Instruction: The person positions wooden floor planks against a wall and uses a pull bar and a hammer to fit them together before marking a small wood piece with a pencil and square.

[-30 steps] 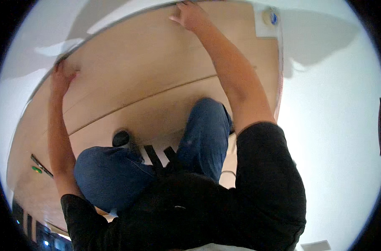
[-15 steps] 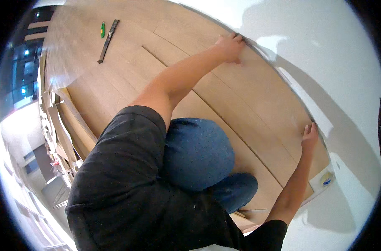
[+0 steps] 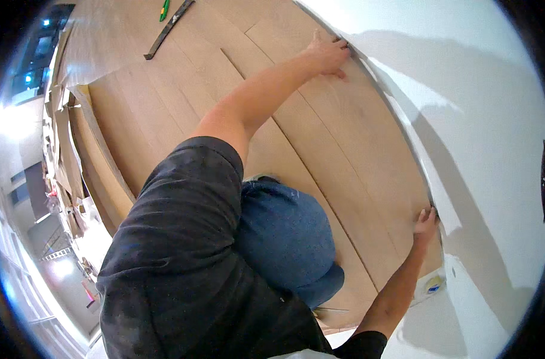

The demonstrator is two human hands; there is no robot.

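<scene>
View shifted, hands at wallside plank edge

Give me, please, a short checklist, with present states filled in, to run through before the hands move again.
1. Left hand at the wall-side edge of the light-brown, wood-look floorboard: ok.
2. Right hand at that same edge, nearer the body: ok.
3. Both hands free of tools: ok, none shows in either.
4. Loose tools put away: not ok; the long, flat, dark bar and the slim green tool lie on the floor.
5. Floorboard tight against the smooth white wall: cannot tell.
</scene>
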